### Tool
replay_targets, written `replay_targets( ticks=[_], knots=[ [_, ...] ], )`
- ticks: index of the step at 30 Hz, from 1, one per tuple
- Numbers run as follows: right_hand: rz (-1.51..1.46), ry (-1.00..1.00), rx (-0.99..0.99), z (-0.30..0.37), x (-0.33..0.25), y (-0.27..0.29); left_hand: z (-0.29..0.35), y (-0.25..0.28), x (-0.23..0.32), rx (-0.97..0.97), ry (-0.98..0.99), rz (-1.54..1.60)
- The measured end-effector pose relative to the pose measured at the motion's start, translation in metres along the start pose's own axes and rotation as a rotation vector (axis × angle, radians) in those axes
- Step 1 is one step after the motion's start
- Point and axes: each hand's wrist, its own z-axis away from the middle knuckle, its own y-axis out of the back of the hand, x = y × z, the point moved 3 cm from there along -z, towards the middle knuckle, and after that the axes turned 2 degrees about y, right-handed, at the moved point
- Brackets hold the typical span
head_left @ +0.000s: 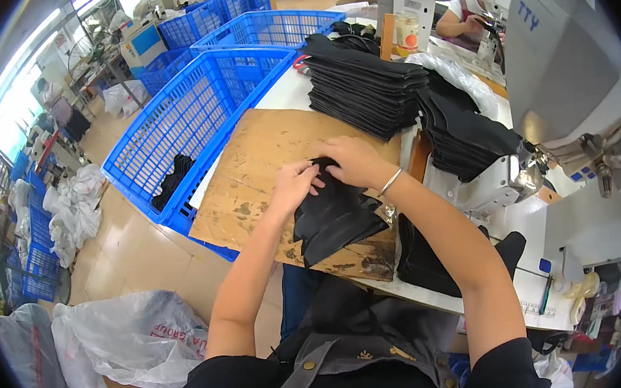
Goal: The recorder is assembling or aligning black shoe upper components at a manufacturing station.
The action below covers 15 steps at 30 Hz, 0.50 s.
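Observation:
Several cut black fabric pieces (338, 217) lie fanned out over a stained brown cardboard sheet (255, 154) in front of me. Their far end is between my two hands. My left hand (297, 185) has its fingers curled at the left side of that end. From the right, my right hand (350, 161) closes on the same end, fingers bent over the fabric; a silver bangle circles that wrist. The fingertips of both hands are partly hidden by the cloth and by each other.
Beyond the cardboard rises a tall stack of black pieces (367, 82), with another stack (459, 118) beside the sewing machine (501, 181) at right. A blue plastic crate (199, 104) stands at left, a few dark pieces inside. Plastic bags (131, 335) lie at lower left. Another person's hand (471, 28) shows at far right.

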Motion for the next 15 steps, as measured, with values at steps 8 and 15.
replay_targets(
  ticks=[8, 15],
  knots=[
    [-0.097, -0.037, 0.006, 0.010, 0.027, -0.024, 0.016, 0.043, 0.008, 0.267, -0.023, 0.141],
    [0.235, -0.076, -0.137, 0.005, 0.013, -0.019, 0.115, 0.147, 0.027, 0.736, -0.507, 0.521]
  ],
)
